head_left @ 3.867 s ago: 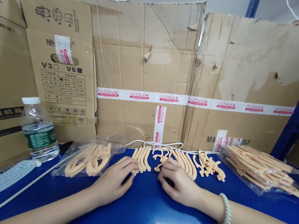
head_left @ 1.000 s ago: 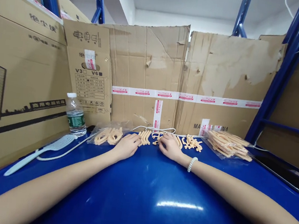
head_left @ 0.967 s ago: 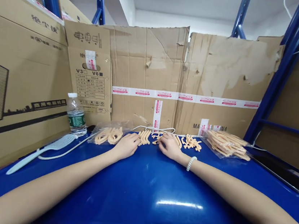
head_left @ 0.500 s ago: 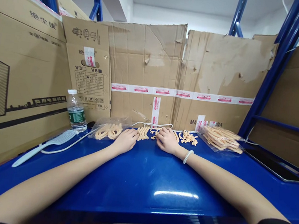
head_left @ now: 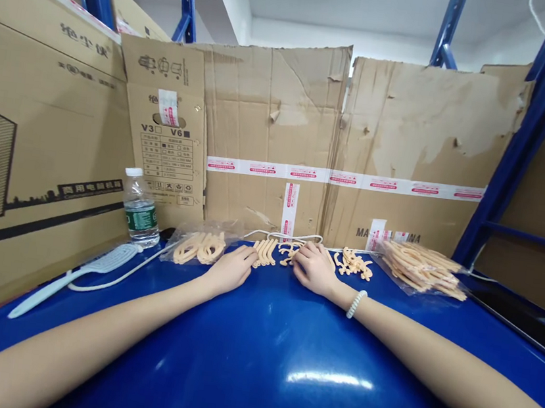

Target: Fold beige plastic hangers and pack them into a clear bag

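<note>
My left hand [head_left: 232, 269] rests on the table, its fingers curled together against the left end of a row of curved tan pieces [head_left: 265, 252]. These slim pieces lie side by side, like short wooden or plastic strips. My right hand [head_left: 315, 270] is bent down over the middle group of small tan pieces [head_left: 288, 251], its fingers closed and partly hiding them. What either hand pinches is too hidden to make out. Right of that hand lies a loose heap of knobbed, curved tan pieces [head_left: 355, 263].
On the left are a clear bag of tan rings [head_left: 200, 248], a water bottle [head_left: 141, 211], a pale hairbrush [head_left: 80, 273] and a white cable [head_left: 107, 290]. At right lie a bag of long tan strips [head_left: 421, 268] and a dark phone-like slab [head_left: 521, 320]. Cardboard walls [head_left: 271, 131] enclose the blue table [head_left: 253, 360].
The camera view has shifted a little, so things on the right appear farther right and lower. Both hands stay at nearly the same places among the tan pieces.
</note>
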The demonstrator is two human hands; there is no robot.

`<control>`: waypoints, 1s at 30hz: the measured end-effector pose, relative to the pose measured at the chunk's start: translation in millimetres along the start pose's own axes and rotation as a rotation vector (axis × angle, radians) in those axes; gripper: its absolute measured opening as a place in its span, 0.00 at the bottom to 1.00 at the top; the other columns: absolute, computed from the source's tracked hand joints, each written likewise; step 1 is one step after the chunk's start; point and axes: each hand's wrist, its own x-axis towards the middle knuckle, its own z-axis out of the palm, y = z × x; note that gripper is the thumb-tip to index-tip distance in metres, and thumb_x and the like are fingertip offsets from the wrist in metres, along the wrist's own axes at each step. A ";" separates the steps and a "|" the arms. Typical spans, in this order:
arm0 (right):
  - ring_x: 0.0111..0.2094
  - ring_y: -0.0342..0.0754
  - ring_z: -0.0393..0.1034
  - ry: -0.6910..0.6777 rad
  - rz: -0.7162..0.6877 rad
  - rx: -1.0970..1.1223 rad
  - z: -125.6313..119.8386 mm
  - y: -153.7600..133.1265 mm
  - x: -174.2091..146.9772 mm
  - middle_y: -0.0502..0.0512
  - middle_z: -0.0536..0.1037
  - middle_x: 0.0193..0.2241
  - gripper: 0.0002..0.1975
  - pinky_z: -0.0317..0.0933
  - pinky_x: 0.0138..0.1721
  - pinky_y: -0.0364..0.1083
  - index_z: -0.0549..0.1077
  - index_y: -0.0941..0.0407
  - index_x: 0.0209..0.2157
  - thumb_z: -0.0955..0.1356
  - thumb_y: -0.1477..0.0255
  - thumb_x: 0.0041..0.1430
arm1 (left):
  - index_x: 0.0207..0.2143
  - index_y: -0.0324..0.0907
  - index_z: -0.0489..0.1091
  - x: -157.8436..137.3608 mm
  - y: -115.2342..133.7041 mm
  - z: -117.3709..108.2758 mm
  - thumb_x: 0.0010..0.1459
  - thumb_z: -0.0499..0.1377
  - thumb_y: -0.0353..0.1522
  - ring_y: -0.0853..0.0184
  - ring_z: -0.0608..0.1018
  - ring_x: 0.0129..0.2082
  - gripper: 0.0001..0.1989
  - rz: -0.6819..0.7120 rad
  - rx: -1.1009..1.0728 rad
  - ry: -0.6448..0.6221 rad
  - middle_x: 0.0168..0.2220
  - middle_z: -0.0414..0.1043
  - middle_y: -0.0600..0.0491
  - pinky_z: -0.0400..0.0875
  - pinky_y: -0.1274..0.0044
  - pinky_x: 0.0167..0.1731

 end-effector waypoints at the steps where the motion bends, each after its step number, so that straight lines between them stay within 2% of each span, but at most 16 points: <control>1: 0.38 0.54 0.60 0.009 0.028 0.007 0.3 1.4 0.4 0.58 0.74 0.30 0.08 0.51 0.42 0.52 0.70 0.56 0.30 0.61 0.75 0.61 | 0.46 0.37 0.70 0.0 -0.8 1.5 0.60 0.55 0.21 0.57 0.73 0.51 0.13 -0.005 -0.009 -0.003 0.49 0.72 0.44 0.71 0.63 0.51; 6: 0.40 0.53 0.63 0.001 0.135 0.060 1.4 11.7 8.2 0.58 0.76 0.32 0.07 0.53 0.42 0.50 0.71 0.57 0.33 0.62 0.77 0.61 | 0.50 0.37 0.68 -0.3 -8.1 13.1 0.57 0.50 0.19 0.58 0.74 0.54 0.20 -0.034 -0.069 -0.020 0.53 0.71 0.42 0.70 0.65 0.54; 12: 0.34 0.47 0.69 -0.182 0.155 0.120 3.6 34.6 32.1 0.55 0.77 0.32 0.08 0.60 0.39 0.46 0.74 0.59 0.38 0.64 0.79 0.61 | 0.51 0.39 0.68 -2.2 -15.6 23.5 0.57 0.49 0.20 0.59 0.75 0.52 0.21 -0.084 -0.143 -0.026 0.52 0.72 0.44 0.71 0.67 0.53; 16: 0.31 0.44 0.71 -0.339 0.139 0.144 12.6 48.1 46.7 0.51 0.76 0.33 0.08 0.67 0.36 0.47 0.73 0.59 0.41 0.65 0.69 0.66 | 0.50 0.38 0.69 -3.5 -15.3 22.0 0.57 0.49 0.20 0.60 0.76 0.50 0.20 -0.107 -0.173 -0.029 0.54 0.70 0.44 0.72 0.68 0.52; 18: 0.32 0.44 0.72 -0.416 0.112 0.157 17.2 51.0 50.6 0.52 0.76 0.35 0.11 0.69 0.36 0.47 0.73 0.59 0.42 0.66 0.65 0.65 | 0.49 0.38 0.70 -3.4 -14.5 19.9 0.58 0.49 0.20 0.60 0.77 0.48 0.19 -0.115 -0.186 -0.026 0.51 0.70 0.44 0.72 0.69 0.50; 21: 0.35 0.45 0.73 -0.491 0.079 0.168 21.5 51.4 52.8 0.53 0.76 0.38 0.11 0.70 0.38 0.49 0.73 0.59 0.43 0.66 0.66 0.65 | 0.47 0.39 0.70 -2.5 -14.0 17.4 0.58 0.49 0.20 0.60 0.76 0.46 0.18 -0.120 -0.208 -0.018 0.45 0.71 0.45 0.72 0.69 0.49; 25: 0.41 0.48 0.73 -0.522 0.053 0.186 25.2 51.0 53.9 0.56 0.75 0.43 0.12 0.69 0.42 0.52 0.72 0.59 0.45 0.67 0.66 0.65 | 0.41 0.40 0.69 -1.7 -14.5 16.8 0.56 0.50 0.20 0.59 0.74 0.43 0.14 -0.130 -0.246 -0.006 0.40 0.71 0.47 0.70 0.68 0.46; 30: 0.44 0.50 0.72 -0.547 0.055 0.231 33.7 55.6 58.8 0.57 0.74 0.47 0.13 0.68 0.45 0.54 0.71 0.58 0.48 0.66 0.67 0.65 | 0.36 0.41 0.68 -2.2 -14.0 14.8 0.54 0.51 0.20 0.59 0.72 0.42 0.12 -0.116 -0.299 -0.008 0.39 0.70 0.48 0.68 0.68 0.46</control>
